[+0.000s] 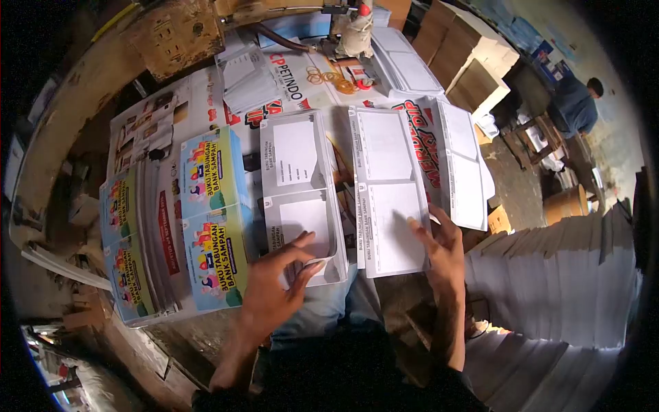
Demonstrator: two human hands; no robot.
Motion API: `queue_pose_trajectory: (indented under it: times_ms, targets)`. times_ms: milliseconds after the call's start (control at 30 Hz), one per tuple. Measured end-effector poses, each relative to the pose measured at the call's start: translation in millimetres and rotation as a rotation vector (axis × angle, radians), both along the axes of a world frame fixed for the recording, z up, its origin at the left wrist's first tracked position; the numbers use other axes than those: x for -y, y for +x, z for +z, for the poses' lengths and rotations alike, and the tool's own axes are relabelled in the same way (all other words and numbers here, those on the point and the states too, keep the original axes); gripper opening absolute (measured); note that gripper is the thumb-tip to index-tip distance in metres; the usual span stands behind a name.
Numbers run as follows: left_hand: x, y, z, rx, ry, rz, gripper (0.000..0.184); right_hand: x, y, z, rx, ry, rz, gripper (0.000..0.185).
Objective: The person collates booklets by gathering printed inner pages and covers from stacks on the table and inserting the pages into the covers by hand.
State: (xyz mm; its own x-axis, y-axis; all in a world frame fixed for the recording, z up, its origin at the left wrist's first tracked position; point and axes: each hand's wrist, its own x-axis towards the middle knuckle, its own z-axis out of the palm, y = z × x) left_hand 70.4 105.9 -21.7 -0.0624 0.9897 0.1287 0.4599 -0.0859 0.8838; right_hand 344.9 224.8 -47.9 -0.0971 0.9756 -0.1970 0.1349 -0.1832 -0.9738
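Note:
My left hand (292,268) pinches the lower right corner of the top sheet on a stack of grey-bordered printed sheets (295,165), and the corner curls up between thumb and fingers. To the right, my right hand (439,247) lies at the right edge of a white form sheet (388,220), its fingers apart, thumb and fingertips touching the paper. That sheet rests slightly askew on others like it. Left of the grey stack are blue and yellow covers (213,261), with a further pile of such covers (123,275) at the table's left end.
More white form stacks stand at the right (463,165) and the back right (406,69). Rubber bands (333,81) lie at the back centre. Tall paper piles (556,275) rise on the right. A person (576,106) is farther off at the upper right.

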Motion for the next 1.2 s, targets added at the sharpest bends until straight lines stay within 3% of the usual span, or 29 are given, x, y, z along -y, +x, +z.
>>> queue_pose_trajectory:
  times_ms: [33,100,200,233,367,467,500,567,600,633,667,733,767,833,900,1067,1167,1200]
  targets:
    - [4,3,1,0.158,-0.040,0.128,0.017,-1,2,-7,0.079,0.103,0.003,0.058]
    - [9,4,4,0.233,-0.015,0.157,0.014,5,-8,9,0.269,0.206,-0.004,0.058]
    - [15,5,-2,0.456,0.027,0.238,0.015,9,-13,20,0.060,0.128,-0.040,0.056]
    - [17,6,-4,0.602,0.036,0.282,0.017,11,-13,20,0.087,0.178,-0.066,0.054]
    - [17,11,-6,0.754,0.083,0.332,0.018,23,-32,34,0.014,0.242,-0.012,0.057]
    - [14,12,-14,0.822,0.184,0.287,0.019,31,-59,25,0.042,0.295,0.110,0.057]
    - [14,11,-15,0.832,0.140,0.254,0.017,38,-72,35,0.093,0.163,0.188,0.057]
    - [16,6,-12,0.831,0.099,0.236,0.016,47,-90,15,-0.055,0.158,0.256,0.057]
    - [17,3,-7,0.883,0.060,0.122,0.026,51,-97,9,-0.063,0.118,0.261,0.057]
    - [18,-1,-1,0.931,0.022,0.009,0.039,54,-99,-13,-0.117,0.309,0.236,0.052]
    - [21,-8,11,0.924,0.028,0.024,0.039,54,-102,-2,-0.126,0.307,0.250,0.052]
    - [34,-29,41,0.329,0.047,-0.068,0.068,57,-105,25,-0.080,-0.120,0.153,0.050]
    - [42,-44,48,-0.004,0.025,-0.057,0.085,58,-105,16,-0.095,-0.109,0.089,0.055]
    - [51,-64,50,-0.146,-0.039,-0.024,0.090,56,-105,25,-0.022,-0.035,0.115,0.060]
    - [61,-76,47,-0.350,-0.153,0.000,0.099,52,-104,9,-0.122,-0.006,0.176,0.063]
    - [68,-96,24,-0.150,-0.157,0.017,0.094,62,-115,30,-0.012,-0.068,0.091,0.067]
    - [69,-106,13,-0.149,-0.101,-0.003,0.081,59,-114,21,-0.043,-0.049,0.057,0.061]
    - [70,-108,7,-0.118,-0.099,0.004,0.069,56,-112,13,-0.049,0.051,0.139,0.057]
